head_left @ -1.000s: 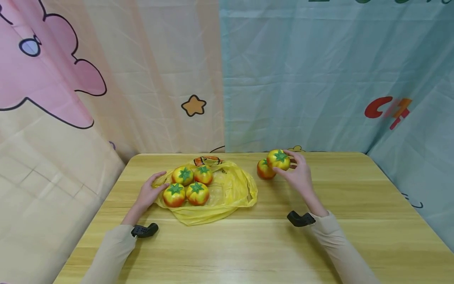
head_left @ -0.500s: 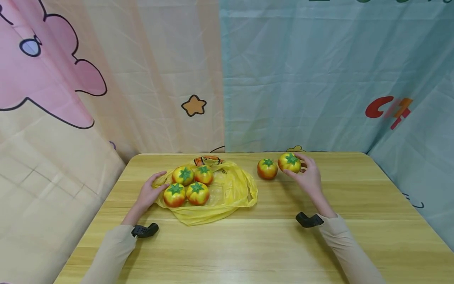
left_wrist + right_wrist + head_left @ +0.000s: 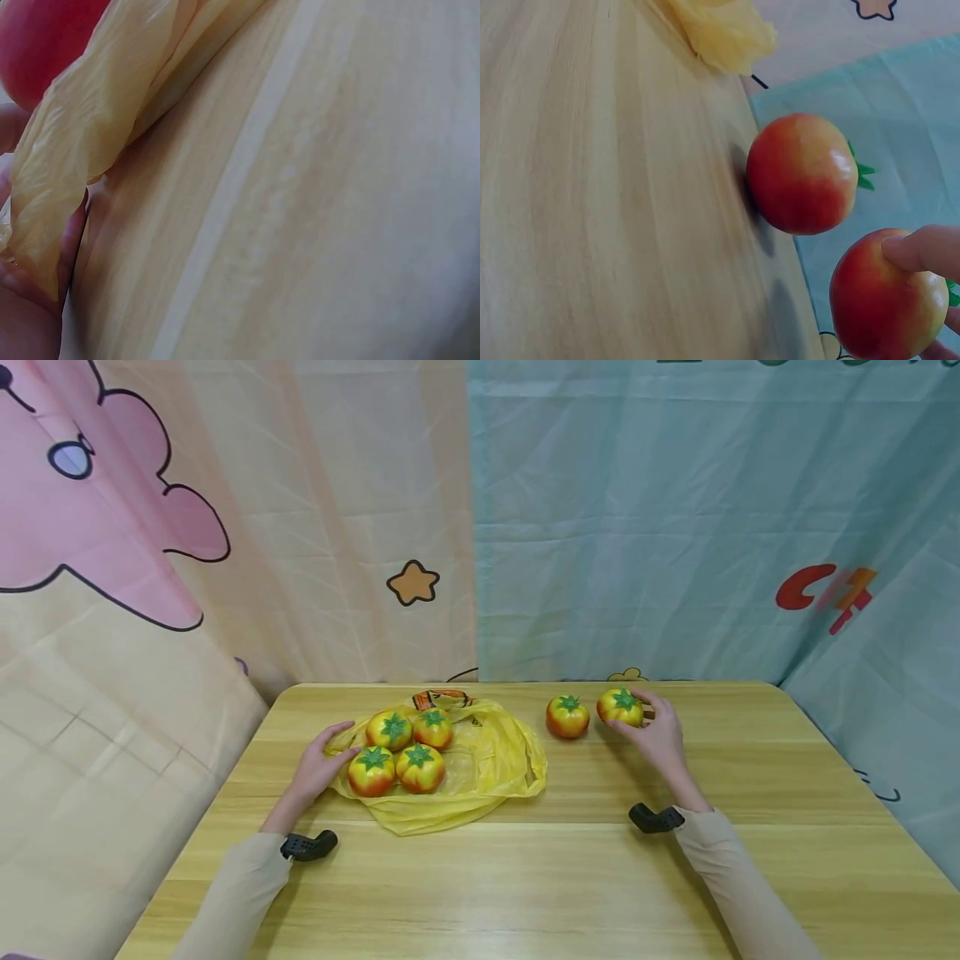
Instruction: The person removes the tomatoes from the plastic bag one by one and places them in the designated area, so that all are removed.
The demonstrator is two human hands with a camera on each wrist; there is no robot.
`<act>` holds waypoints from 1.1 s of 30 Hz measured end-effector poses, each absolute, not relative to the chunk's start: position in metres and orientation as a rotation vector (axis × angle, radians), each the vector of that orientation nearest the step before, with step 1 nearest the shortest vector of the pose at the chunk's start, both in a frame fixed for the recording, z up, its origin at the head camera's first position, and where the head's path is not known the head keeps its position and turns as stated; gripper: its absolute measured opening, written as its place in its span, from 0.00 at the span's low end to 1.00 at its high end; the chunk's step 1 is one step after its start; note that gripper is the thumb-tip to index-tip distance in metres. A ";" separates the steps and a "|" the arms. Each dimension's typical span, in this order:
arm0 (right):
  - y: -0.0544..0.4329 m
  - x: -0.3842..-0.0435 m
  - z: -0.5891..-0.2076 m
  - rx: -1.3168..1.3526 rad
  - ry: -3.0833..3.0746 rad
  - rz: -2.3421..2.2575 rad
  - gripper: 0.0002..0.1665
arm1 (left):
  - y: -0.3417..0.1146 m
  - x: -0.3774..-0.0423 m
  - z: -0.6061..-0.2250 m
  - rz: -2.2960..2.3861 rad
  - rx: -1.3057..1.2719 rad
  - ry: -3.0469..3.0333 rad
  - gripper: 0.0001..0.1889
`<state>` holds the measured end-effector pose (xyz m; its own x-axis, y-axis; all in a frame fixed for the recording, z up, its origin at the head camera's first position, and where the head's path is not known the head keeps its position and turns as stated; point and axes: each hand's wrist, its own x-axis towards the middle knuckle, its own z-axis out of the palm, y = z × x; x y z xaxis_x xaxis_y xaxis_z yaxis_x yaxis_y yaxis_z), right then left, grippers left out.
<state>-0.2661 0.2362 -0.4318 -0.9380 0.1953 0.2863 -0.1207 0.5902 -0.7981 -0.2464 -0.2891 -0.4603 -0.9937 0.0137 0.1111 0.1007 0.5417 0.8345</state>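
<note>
At the right back of the table, my right hand (image 3: 658, 737) holds a yellow-and-red tomato (image 3: 619, 707) with a green star-shaped leaf top. In the right wrist view its thumb presses on the side of this tomato (image 3: 885, 296), and a shadow lies on the wood below. A second tomato (image 3: 567, 717) stands on the table just to its left. A yellow plastic bag (image 3: 506, 752) lies spread at the left, with several tomatoes (image 3: 421, 768) grouped on it. My left hand (image 3: 315, 774) grips the bag's left edge; the left wrist view shows bag film (image 3: 82, 127) over its fingers.
The wooden table (image 3: 480, 885) ends at a back edge against a printed curtain (image 3: 600, 527). A black wrist device sits on each wrist, the left one (image 3: 309, 846) near the table surface.
My right hand has carried its tomato right, away from the second tomato, and lowered it slightly. My left hand, the bag and the tomatoes on it stay in place.
</note>
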 end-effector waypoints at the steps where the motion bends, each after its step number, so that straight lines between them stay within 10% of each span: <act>1: 0.237 -0.267 -0.433 -0.064 -2.483 1.279 0.38 | -0.289 -0.246 -0.460 -1.456 -0.097 -2.677 0.30; 33: 0.226 -0.281 -0.448 -0.090 -2.573 1.271 0.37 | -0.288 -0.245 -0.460 -1.468 -0.095 -2.662 0.28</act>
